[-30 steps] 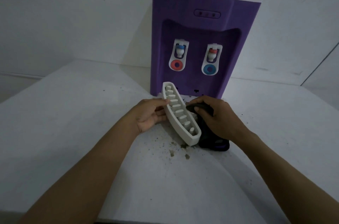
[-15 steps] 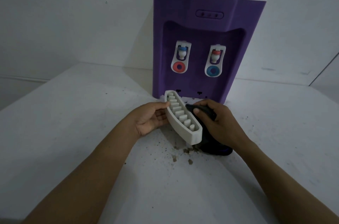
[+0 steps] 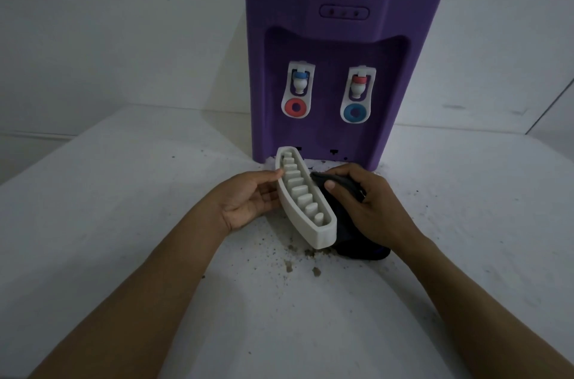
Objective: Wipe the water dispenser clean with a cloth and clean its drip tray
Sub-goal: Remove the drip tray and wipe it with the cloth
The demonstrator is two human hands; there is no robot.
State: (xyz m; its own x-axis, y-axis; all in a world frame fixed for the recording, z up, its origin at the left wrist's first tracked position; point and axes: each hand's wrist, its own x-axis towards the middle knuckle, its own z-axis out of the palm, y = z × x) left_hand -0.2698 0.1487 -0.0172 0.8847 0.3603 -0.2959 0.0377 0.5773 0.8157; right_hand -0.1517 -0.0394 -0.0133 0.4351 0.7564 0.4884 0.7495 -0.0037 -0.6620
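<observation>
A purple water dispenser (image 3: 341, 46) with a white top and two white taps stands at the back of the white table (image 3: 124, 223). Its white slotted drip tray (image 3: 302, 201) is out of the dispenser, tilted on its long edge in front of it. My left hand (image 3: 248, 201) holds the tray from the left, thumb on its rim. My right hand (image 3: 369, 207) grips a dark cloth (image 3: 348, 232) against the tray's right side. The cloth's lower end lies on the table.
Brown dirt crumbs (image 3: 298, 260) lie scattered on the table just below the tray. White walls (image 3: 108, 21) rise close behind and to the left of the dispenser. The table's left edge runs diagonally at the far left.
Both hands, the tray and the cloth stay together in front of the dispenser. The right hand has shifted slightly along the tray's right side with the cloth.
</observation>
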